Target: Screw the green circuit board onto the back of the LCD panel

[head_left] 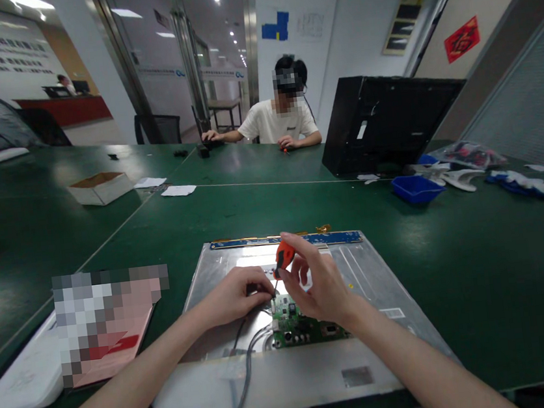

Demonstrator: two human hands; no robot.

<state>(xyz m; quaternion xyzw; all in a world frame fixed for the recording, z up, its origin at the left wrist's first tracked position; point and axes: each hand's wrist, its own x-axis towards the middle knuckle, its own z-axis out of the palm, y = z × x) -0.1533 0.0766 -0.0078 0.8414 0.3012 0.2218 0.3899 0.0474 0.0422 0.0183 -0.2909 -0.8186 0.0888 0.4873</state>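
Note:
My right hand (pixel 321 283) is closed around the orange and black handle of a small screwdriver (pixel 284 255). The screwdriver leans, its thin shaft running down to the upper left corner of a green circuit board (pixel 289 330). At that corner the fingertips of my left hand (pixel 242 289) are pinched together beside the tip. Whatever they hold is too small to make out. Beneath the board lies a flat silvery metal panel (pixel 253 383) with a blue strip board (pixel 339 237) along its far edge. Grey cables (pixel 249 364) run from the board's left side toward me.
A white and pink object (pixel 20 370), partly blurred, lies left of the panel. Farther off on the green table (pixel 232 202) are an open cardboard box (pixel 101 189), a black monitor (pixel 385 122), a blue tray (pixel 417 189) and gloves (pixel 520 183). A person (pixel 285 111) sits opposite.

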